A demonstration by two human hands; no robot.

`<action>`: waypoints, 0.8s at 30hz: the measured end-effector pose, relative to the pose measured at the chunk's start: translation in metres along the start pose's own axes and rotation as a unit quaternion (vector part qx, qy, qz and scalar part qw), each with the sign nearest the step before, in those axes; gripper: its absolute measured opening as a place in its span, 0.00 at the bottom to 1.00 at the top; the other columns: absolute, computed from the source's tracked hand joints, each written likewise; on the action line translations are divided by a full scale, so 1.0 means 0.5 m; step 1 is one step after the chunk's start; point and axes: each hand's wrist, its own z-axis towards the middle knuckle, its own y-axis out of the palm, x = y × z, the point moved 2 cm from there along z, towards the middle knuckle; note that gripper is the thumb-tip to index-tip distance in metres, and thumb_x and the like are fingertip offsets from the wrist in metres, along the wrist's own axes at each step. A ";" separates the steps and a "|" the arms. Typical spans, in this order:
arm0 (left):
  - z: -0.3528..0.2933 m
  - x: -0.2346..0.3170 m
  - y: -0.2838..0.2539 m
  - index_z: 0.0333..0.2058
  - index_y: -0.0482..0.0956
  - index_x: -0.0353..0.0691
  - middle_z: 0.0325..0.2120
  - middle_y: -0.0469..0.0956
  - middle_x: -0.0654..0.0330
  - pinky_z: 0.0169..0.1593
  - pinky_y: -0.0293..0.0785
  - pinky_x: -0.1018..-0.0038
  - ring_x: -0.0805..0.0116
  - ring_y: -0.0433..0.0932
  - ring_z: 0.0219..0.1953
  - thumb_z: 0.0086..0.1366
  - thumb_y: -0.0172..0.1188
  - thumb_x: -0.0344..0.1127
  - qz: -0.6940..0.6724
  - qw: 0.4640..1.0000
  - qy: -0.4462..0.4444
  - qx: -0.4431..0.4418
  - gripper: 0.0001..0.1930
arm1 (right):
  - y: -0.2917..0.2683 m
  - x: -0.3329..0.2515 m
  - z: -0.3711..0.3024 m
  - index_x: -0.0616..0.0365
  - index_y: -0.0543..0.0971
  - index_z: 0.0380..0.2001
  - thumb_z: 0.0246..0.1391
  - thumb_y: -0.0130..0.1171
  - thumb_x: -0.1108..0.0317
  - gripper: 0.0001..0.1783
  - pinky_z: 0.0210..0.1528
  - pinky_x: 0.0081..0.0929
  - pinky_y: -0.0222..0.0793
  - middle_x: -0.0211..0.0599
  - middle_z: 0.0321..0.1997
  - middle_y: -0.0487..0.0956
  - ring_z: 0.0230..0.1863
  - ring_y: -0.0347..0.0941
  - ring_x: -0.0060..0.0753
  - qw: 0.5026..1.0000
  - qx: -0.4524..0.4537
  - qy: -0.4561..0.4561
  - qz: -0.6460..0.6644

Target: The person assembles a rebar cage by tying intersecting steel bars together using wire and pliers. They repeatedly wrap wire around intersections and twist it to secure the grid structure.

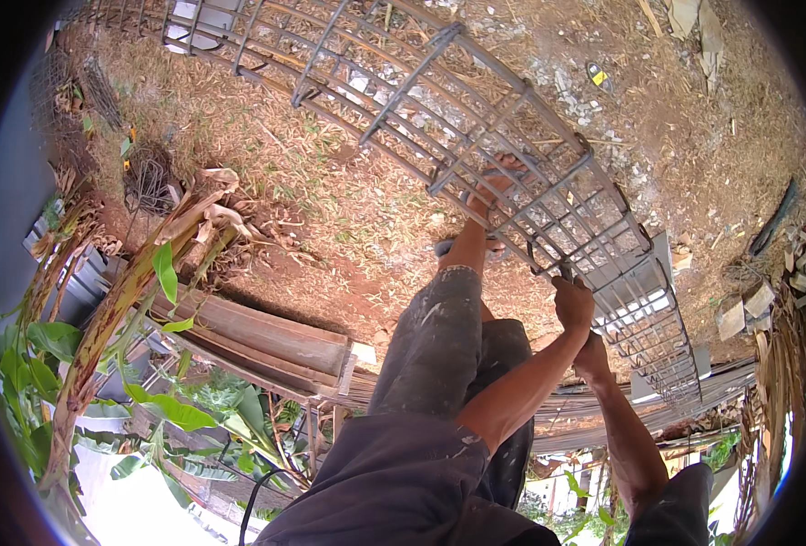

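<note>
A long cage of steel reinforcing bars [409, 86], tied with square stirrups, curves across the view from upper left to lower right. At its near edge my left hand [573, 305] is closed around something dark that pokes out above the fist, touching or very near a bar. What it is cannot be made out. Just below, my right hand [592, 359] is also closed, close against the left one; its grip is mostly hidden. My bare foot or sandal [507, 164] shows through the bars beneath the cage.
Wooden planks [257, 332] lie stacked at the left, beside a dried banana stem [102, 337] and green leaves. Long thin bars [567, 419] run behind my arms. A small yellow-and-black object [598, 75] lies on the littered dirt. Broken slabs [744, 309] sit at the right.
</note>
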 end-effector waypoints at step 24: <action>-0.118 -0.095 -0.295 0.40 0.71 0.41 0.15 0.58 0.70 0.18 0.51 0.83 0.84 0.55 0.16 0.73 0.44 0.40 -0.008 0.917 0.234 -0.323 0.10 | 0.143 -0.014 -0.031 0.56 0.53 0.69 0.61 0.54 0.55 0.38 0.54 0.34 0.66 0.43 0.46 0.78 0.54 0.71 0.36 0.817 0.029 -0.082 0.570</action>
